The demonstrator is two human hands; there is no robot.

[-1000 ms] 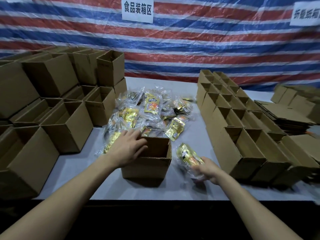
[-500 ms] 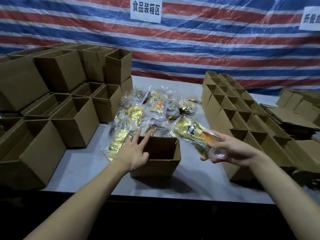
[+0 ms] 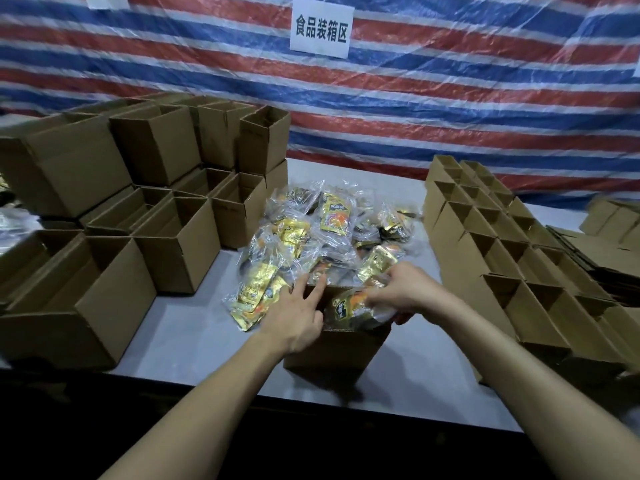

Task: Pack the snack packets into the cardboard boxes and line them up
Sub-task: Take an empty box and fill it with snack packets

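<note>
Head view: stacked boxes (image 3: 180, 251) flank the snack pile (image 3: 332, 216).

Cardboard box (image 3: 332, 351) near front edge of counter (image 3: 194, 323). Left grip (image 3: 298, 313) rests on box's left rim, fingers spread. Right grip (image 3: 408, 292) holds gold snack packet (image 3: 349, 306) in box mouth, fingers curled round clear wrap. Packet pile (image 3: 329, 233) just behind box. Stacked boxes (image 3: 173, 244) to left, rows of boxes (image 3: 485, 244) to right. Backdrop is striped tarp (image 3: 450, 98) with white sign (image 3: 320, 27) on it.
</note>
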